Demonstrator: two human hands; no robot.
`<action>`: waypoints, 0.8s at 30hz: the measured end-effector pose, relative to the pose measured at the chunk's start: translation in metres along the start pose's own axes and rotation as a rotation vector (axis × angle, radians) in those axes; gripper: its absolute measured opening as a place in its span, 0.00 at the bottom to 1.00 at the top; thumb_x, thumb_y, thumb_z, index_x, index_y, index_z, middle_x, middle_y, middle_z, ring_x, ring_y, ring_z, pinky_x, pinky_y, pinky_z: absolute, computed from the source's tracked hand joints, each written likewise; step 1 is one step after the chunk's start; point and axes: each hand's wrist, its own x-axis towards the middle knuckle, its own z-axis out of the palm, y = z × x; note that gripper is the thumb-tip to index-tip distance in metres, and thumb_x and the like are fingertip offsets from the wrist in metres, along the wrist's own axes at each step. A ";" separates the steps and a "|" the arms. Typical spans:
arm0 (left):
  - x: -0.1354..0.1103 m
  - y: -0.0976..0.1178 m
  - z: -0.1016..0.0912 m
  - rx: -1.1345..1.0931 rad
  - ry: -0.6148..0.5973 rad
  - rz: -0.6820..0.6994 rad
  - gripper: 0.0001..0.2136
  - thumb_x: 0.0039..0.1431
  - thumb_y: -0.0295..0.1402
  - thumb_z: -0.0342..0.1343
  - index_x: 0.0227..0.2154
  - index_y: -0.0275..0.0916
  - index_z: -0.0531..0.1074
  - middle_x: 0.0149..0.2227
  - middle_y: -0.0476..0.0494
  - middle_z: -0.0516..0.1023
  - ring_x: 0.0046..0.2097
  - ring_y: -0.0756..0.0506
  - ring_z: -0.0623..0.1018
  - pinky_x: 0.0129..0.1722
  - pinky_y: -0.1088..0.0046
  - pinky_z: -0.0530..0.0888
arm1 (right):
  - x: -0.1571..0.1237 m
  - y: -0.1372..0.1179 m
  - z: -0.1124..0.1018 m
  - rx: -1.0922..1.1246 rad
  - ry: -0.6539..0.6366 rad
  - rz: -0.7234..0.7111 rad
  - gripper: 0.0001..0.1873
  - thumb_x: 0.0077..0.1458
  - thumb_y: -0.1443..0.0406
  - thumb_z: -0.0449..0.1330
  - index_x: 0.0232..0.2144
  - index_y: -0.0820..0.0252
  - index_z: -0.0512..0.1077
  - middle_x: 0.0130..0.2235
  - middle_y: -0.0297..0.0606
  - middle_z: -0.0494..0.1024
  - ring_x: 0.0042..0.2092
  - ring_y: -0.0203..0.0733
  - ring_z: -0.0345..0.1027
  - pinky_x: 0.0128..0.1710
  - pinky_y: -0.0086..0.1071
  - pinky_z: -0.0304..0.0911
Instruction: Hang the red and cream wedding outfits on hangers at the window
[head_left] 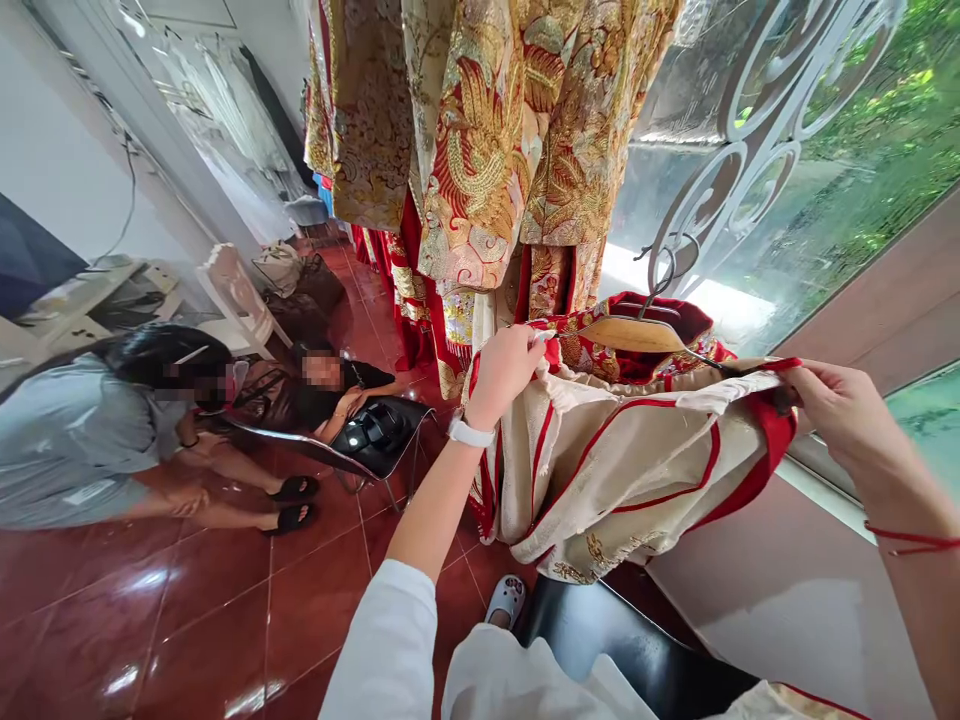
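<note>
A cream skirt with red trim (600, 460) is stretched between my two hands by its waistband. My left hand (504, 370) pinches the waistband's left end, near a white fastening strip. At the right end my right hand (832, 400) grips the waist edge, close to a hanger clip. Behind the waistband a wooden hanger (630, 334) with a dark metal hook stands upright, carrying a red and gold garment (679, 318). Gold embroidery shows on the skirt's lower part, which hangs in folds.
Embroidered gold and red garments (480, 150) hang in front of me. A black chair (615, 640) is below the skirt. Two people sit at left, by a chair holding a black bag (375, 428). A window with white scrollwork (761, 150) is at right.
</note>
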 end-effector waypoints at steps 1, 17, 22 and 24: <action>0.002 -0.001 0.001 -0.089 0.004 0.008 0.19 0.63 0.30 0.52 0.17 0.41 0.55 0.18 0.52 0.59 0.24 0.49 0.62 0.27 0.69 0.53 | -0.002 -0.001 0.002 0.038 0.024 0.019 0.13 0.47 0.54 0.54 0.23 0.57 0.68 0.23 0.33 0.65 0.24 0.37 0.54 0.23 0.33 0.50; 0.000 0.036 0.025 -0.248 0.378 0.078 0.18 0.61 0.27 0.51 0.18 0.41 0.52 0.17 0.56 0.51 0.23 0.51 0.55 0.27 0.70 0.52 | -0.023 -0.037 0.069 -0.262 0.262 -0.450 0.16 0.59 0.68 0.49 0.22 0.53 0.48 0.20 0.31 0.60 0.23 0.38 0.51 0.28 0.34 0.45; -0.015 0.024 0.033 -0.126 0.258 0.097 0.17 0.59 0.29 0.51 0.18 0.42 0.53 0.17 0.54 0.55 0.23 0.50 0.57 0.28 0.70 0.54 | -0.039 -0.019 0.079 -0.258 0.138 -0.480 0.12 0.62 0.67 0.47 0.25 0.54 0.57 0.25 0.36 0.67 0.27 0.41 0.58 0.29 0.34 0.49; -0.014 0.018 0.025 -0.114 0.160 0.090 0.15 0.58 0.30 0.50 0.18 0.42 0.54 0.17 0.54 0.56 0.22 0.50 0.58 0.27 0.70 0.55 | -0.038 -0.010 0.070 -0.267 0.028 -0.503 0.12 0.65 0.63 0.46 0.29 0.55 0.62 0.29 0.39 0.71 0.30 0.43 0.62 0.31 0.34 0.53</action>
